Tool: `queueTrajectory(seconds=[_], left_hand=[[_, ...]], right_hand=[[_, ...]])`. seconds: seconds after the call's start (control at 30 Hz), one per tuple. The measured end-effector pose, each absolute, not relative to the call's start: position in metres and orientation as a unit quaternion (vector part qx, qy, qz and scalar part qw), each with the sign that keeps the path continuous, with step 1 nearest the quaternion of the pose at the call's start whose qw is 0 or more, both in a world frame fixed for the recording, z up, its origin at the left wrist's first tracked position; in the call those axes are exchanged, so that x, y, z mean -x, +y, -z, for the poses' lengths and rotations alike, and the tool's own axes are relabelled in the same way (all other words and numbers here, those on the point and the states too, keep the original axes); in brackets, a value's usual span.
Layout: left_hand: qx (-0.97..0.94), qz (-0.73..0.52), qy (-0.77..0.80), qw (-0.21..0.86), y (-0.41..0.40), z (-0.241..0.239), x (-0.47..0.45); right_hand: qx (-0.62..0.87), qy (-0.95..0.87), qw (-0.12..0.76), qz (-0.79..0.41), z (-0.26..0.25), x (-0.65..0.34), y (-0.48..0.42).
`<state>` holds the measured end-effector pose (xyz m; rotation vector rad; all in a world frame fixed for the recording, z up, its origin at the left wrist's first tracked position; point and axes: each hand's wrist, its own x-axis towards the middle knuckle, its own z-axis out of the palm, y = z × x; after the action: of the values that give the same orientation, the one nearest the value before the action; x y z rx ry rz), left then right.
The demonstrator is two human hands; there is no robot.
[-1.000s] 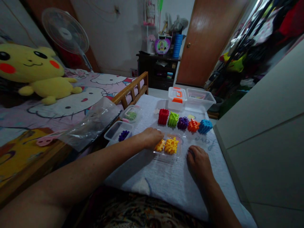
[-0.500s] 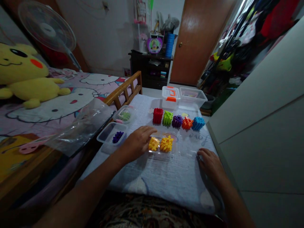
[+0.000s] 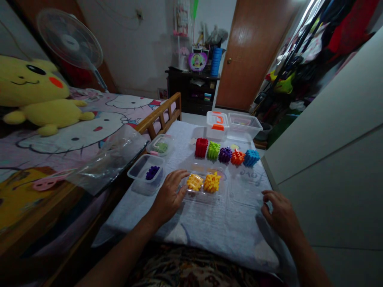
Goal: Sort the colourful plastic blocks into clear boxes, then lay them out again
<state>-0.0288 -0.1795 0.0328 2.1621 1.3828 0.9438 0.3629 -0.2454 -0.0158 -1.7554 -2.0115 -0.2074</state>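
Table (image 3: 215, 223), cloth-draped, and what a spread it bore! Two boxes, one lidded (image 3: 218, 128), one open (image 3: 245, 128), stood at the far end. Nearer sat the tray (image 3: 206, 196), two yellow blocks side by side inside. At its left edge came the left hand (image 3: 170, 195), fingers loosely spread, grasping nothing; contact with the tray, impossible to call! Well apart, the right hand (image 3: 280, 211) bent finger toward thumb, a gap showing, nothing visibly held. Beyond, red (image 3: 201, 147), green (image 3: 214, 150), purple (image 3: 225, 154), orange (image 3: 238, 157) and blue (image 3: 251, 158) blocks stood in a row: that line looked done, the yellow pair (image 3: 212, 182) seemingly left outside it.
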Motion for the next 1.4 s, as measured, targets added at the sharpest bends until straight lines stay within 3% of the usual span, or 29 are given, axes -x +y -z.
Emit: queueTrajectory(seconds=[0.2, 0.37, 0.57, 0.9, 1.4], left_hand=[[-0.732, -0.365, 0.515, 0.257, -0.18, -0.02, 0.028], [-0.657, -0.407, 0.552, 0.314, -0.181, -0.012, 0.023], [-0.581, -0.416, 0.589, 0.377, -0.187, -0.009, 0.019], [-0.478, -0.45, 0.599, 0.459, -0.176, 0.005, 0.012], [-0.445, -0.475, 0.605, 0.459, -0.174, 0.008, 0.01]], right_hand=[[0.7, -0.635, 0.325, -0.021, -0.04, -0.379, -0.253], [0.65, -0.59, 0.435, -0.201, -0.07, -0.344, -0.218], [0.583, -0.683, 0.337, -0.282, -0.061, -0.281, -0.145], [0.544, -0.787, 0.212, -0.199, -0.045, -0.235, -0.095], [0.612, -0.768, 0.156, -0.109, -0.023, -0.209, -0.096]])
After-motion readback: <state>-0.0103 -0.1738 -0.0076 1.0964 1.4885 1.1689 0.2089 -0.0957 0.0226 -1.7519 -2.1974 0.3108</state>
